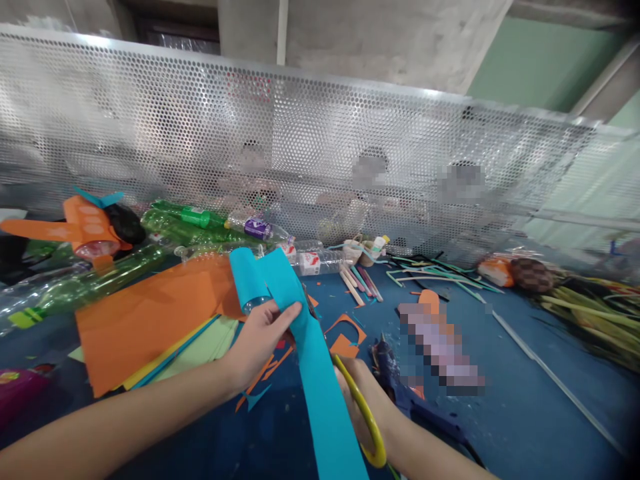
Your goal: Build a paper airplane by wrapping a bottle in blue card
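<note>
A long strip of blue paper [320, 387] runs from the middle of the view down to its lower edge. My left hand [263, 333] pinches this paper between thumb and fingers near its upper part, where it curls over beside a clear rounded piece of plastic. In my right hand [367, 407] is a pair of scissors with yellow handles [367, 417]. Their blades lie mostly behind the paper, along its right edge. Orange paper scraps [345, 337] lie on the blue table [505, 427] beneath. To the right of my right hand rests a dark blue glue gun [415, 400].
Orange sheets [145, 313] and other coloured papers lie at left. Behind them are green plastic bottles [185, 227] and an orange paper airplane [83, 230]. Coloured markers [360, 283] and thin strips [440, 273] lie farther back. A perforated metal screen [310, 147] borders the table's far side.
</note>
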`<state>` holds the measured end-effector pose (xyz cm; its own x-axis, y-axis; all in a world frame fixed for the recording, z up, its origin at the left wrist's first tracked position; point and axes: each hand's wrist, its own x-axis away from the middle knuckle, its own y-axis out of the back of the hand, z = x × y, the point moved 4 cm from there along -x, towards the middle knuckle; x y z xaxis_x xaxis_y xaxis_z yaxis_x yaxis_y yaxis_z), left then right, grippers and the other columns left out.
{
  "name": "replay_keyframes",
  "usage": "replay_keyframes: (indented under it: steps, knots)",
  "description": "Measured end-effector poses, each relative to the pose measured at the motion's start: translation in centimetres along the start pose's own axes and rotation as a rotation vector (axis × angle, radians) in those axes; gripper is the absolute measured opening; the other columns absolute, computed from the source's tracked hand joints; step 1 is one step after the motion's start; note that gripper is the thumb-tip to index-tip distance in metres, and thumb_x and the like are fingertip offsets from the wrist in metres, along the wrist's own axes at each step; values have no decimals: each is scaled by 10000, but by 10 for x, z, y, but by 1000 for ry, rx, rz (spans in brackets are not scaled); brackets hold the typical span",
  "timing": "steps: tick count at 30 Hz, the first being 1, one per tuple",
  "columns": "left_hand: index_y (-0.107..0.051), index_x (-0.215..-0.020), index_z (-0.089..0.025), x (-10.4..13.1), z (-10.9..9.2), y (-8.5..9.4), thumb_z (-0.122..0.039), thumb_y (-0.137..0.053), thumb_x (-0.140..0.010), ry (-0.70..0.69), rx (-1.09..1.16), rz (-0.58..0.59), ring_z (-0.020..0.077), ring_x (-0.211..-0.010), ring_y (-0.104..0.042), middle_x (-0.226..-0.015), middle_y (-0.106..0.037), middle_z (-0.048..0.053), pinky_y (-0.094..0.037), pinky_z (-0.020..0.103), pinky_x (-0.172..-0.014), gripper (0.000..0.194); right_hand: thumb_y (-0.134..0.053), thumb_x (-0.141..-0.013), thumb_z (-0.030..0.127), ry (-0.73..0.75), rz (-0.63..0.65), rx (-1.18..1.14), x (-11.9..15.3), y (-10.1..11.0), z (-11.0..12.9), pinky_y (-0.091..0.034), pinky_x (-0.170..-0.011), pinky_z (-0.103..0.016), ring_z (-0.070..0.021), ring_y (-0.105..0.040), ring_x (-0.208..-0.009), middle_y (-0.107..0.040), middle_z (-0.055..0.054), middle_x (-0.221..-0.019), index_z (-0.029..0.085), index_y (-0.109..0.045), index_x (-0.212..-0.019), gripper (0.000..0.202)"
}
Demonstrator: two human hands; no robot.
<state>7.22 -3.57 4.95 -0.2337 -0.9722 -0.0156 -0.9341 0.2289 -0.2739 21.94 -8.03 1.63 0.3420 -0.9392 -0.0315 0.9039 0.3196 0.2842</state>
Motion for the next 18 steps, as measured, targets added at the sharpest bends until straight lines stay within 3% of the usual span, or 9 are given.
replay_keyframes:
  steps: [18]
  knots:
    - [-647, -710, -151, -3, 3, 4, -413, -741, -760, -1, 127, -7, 131, -610, -630, -654, -688, 11, -552, 250, -627, 283, -542, -826, 606, 92, 11, -76, -3, 0, 28, -492, -564, -280, -178, -541, -588, -570, -16, -585, 182, -658, -784, 441]
